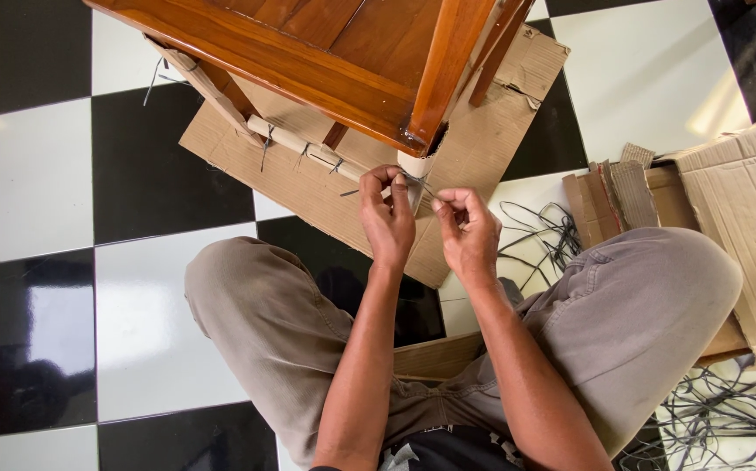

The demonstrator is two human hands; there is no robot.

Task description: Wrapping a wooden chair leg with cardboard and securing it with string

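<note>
Left hand (388, 212) and right hand (465, 228) pinch thin dark strap (419, 183) taut, to bind padded wooden furniture leg (414, 166)

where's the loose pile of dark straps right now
In the head view the main pile of dark straps lies on the floor at bottom right, beside the person's right knee and under the cardboard box.

Bare forearms, no sleeves; grey-brown trousers (273, 323), dark shirt (448, 449) w/ pale print at waist.
</note>
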